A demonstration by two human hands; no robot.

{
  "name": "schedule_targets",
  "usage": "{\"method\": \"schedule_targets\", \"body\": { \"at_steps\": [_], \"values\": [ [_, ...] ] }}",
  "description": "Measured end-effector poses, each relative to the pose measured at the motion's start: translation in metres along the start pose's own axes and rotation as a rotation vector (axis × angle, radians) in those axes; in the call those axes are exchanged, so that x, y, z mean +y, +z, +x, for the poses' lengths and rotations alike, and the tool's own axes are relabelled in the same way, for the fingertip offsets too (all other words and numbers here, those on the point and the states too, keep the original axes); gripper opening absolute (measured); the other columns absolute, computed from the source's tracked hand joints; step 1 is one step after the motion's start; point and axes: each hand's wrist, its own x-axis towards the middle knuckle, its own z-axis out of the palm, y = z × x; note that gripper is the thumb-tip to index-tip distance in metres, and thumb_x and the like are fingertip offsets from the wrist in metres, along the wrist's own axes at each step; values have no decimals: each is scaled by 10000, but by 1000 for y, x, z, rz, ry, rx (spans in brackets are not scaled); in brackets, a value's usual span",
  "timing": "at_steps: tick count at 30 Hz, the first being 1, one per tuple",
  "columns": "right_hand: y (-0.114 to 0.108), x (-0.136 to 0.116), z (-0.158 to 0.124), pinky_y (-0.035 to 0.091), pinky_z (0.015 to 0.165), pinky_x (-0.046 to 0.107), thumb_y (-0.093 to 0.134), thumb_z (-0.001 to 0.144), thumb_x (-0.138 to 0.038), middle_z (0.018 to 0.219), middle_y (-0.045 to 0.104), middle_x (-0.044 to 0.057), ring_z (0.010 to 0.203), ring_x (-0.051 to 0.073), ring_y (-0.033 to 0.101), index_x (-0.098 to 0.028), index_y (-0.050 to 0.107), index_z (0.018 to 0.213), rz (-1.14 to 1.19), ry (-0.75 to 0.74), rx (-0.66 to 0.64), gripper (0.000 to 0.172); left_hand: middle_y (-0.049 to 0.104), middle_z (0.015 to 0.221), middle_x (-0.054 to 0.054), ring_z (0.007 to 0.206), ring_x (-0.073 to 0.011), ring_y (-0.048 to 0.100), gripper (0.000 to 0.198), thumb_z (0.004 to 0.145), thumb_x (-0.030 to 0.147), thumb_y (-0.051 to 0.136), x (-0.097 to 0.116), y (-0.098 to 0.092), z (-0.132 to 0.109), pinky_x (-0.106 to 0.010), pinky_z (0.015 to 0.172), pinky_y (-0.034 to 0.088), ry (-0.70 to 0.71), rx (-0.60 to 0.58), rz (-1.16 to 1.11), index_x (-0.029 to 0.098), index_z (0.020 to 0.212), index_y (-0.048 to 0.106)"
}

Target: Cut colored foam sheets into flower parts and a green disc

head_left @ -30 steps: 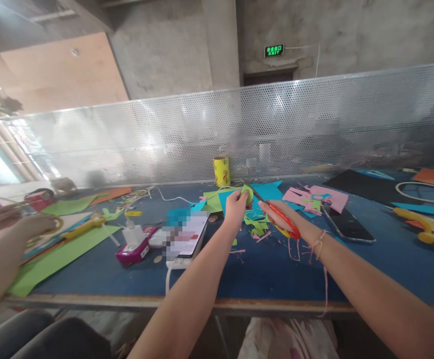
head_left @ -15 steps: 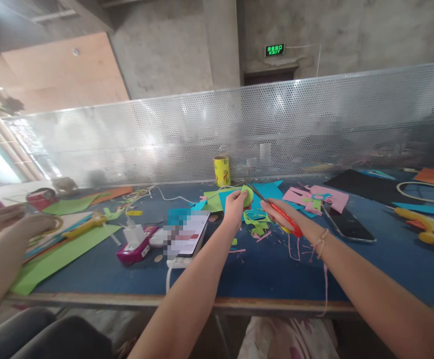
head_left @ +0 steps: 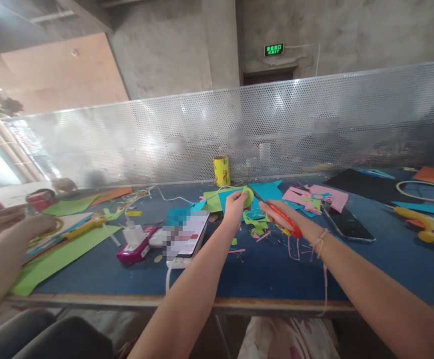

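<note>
My left hand (head_left: 235, 207) pinches a small green paper piece (head_left: 248, 197) above the middle of the blue table. Closed around the red-handled scissors (head_left: 286, 218) is my right hand (head_left: 278, 214), just to the right, with the blades pointing up and left beside the green piece. Beneath and around both hands lie green paper scraps (head_left: 257, 224) and blue paper (head_left: 267, 190). Pink cut paper (head_left: 327, 196) rests to the right, partly over a dark phone (head_left: 347, 224).
A yellow roll (head_left: 221, 171) stands at the back by the perforated metal screen (head_left: 145, 144). Left are a tablet-like device (head_left: 194, 234), a purple power strip (head_left: 136, 249) and another person's hands (head_left: 33, 222). A yellow glue gun (head_left: 426, 225) lies far right.
The green piece is turned slightly in my left hand, and the scissors have shifted a little beside it. Other things stay where they were.
</note>
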Motion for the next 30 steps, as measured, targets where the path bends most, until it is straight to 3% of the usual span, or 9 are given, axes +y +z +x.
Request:
{"method": "schedule_targets", "body": {
  "at_steps": [12,21,30],
  "values": [
    [-4,0,-2,334,416,225,368,777,-651,509,429,-28,436,87,395,-191,424,632,65,16,-31,486,452,492,24,433,-69,432,313,576,410,676,-2,-3,3,-212,448,389,18,7,36,146,533,514],
    [4,14,4,311,412,213,382,769,-651,557,422,-40,446,77,373,-200,409,681,176,48,-55,460,501,580,23,548,-85,474,235,592,358,652,-2,-3,3,-221,526,448,42,84,55,146,678,596],
    [3,4,-1,321,426,226,358,787,-638,539,407,-40,445,83,375,-200,397,649,168,-7,-45,461,509,566,15,516,-84,464,211,603,336,645,-5,1,3,-221,518,414,62,52,53,145,669,587]
  ]
}}
